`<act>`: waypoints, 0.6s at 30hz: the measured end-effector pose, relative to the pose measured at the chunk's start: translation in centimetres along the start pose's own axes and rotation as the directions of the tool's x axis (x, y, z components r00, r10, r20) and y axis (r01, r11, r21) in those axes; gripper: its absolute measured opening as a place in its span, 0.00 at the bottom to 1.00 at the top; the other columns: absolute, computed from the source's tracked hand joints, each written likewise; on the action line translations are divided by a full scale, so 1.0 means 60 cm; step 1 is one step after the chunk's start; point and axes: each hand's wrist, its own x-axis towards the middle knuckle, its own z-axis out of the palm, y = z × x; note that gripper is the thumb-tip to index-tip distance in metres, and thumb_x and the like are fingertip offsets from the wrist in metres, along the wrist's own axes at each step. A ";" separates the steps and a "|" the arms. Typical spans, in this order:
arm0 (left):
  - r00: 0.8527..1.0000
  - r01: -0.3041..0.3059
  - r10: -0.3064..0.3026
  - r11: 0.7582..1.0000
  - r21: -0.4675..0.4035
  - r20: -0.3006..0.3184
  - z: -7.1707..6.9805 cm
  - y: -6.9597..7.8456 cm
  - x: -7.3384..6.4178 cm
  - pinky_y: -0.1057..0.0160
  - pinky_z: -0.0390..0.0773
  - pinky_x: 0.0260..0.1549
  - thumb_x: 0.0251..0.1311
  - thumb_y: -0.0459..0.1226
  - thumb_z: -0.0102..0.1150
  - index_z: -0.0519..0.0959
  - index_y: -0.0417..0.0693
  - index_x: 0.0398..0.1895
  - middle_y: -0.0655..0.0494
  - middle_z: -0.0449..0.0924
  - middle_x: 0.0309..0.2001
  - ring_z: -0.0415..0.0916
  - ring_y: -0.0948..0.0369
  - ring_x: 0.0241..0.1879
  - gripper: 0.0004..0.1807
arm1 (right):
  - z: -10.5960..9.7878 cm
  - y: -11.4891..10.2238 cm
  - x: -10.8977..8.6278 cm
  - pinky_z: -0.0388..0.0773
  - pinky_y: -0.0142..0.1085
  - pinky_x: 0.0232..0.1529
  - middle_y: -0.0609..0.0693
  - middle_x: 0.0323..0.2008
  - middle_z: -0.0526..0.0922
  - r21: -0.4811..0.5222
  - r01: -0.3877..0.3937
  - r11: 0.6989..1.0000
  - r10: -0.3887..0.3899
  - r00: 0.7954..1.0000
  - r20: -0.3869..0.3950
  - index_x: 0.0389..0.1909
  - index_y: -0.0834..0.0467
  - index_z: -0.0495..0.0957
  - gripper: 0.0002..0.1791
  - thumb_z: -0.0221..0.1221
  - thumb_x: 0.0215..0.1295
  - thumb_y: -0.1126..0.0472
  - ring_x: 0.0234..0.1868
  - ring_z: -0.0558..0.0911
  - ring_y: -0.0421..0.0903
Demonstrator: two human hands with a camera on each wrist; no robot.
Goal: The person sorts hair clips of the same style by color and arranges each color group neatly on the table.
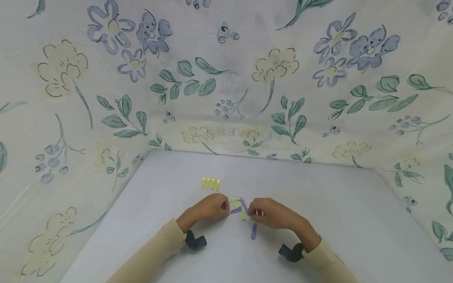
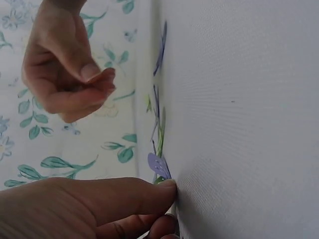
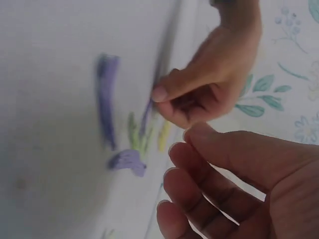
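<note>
Four yellow clips (image 1: 210, 184) in row; left hand (image 1: 212, 206) pinches purple clip (image 1: 235, 211) near green clips (image 1: 243, 214); right hand (image 1: 271, 213) loosely curled, empty.

Left grip (image 1: 211, 206) pinches low; right grip (image 1: 271, 213) hovers, loosely curled

Table: a pale, plain top (image 1: 318, 188) is seen, its far edge met by the cloth.
Cloth: the table is bordered at the back and both sides by a whitish floral sheet (image 1: 226, 55).
Blue flowers (image 1: 112, 26): clustered high up, their centres coloured yellow.
Cream blossoms (image 1: 63, 70): outlined in dark strokes.
Leaf sprigs (image 1: 388, 83): painted green.
Berries (image 1: 54, 162): tinted blue-violet, carried on thin stems.
</note>
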 end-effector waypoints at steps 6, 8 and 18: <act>0.998 0.038 -0.040 0.999 -0.033 -0.045 0.007 0.007 0.001 0.65 0.73 0.32 0.58 0.40 0.68 0.80 0.50 0.29 0.61 0.77 0.28 0.72 0.64 0.29 0.07 | 0.022 0.000 -0.021 0.80 0.30 0.47 0.43 0.41 0.79 -0.099 0.049 0.994 -0.045 0.998 0.045 0.40 0.52 0.84 0.08 0.65 0.63 0.67 0.42 0.79 0.36; 0.997 0.048 -0.050 0.998 -0.033 -0.066 0.010 0.011 0.002 0.65 0.72 0.31 0.58 0.41 0.69 0.80 0.49 0.29 0.60 0.76 0.28 0.72 0.64 0.29 0.07 | 0.028 0.000 -0.024 0.80 0.30 0.48 0.42 0.42 0.78 -0.133 0.059 0.989 -0.053 0.997 0.053 0.39 0.50 0.85 0.08 0.66 0.62 0.66 0.42 0.78 0.35; 0.993 0.104 -0.106 0.994 0.038 0.047 -0.004 0.018 -0.014 0.65 0.71 0.29 0.57 0.41 0.70 0.81 0.49 0.26 0.60 0.77 0.25 0.71 0.63 0.26 0.08 | 0.040 0.000 -0.024 0.77 0.27 0.42 0.38 0.34 0.78 -0.143 0.015 0.990 -0.004 0.997 0.080 0.36 0.51 0.82 0.04 0.66 0.63 0.63 0.35 0.73 0.31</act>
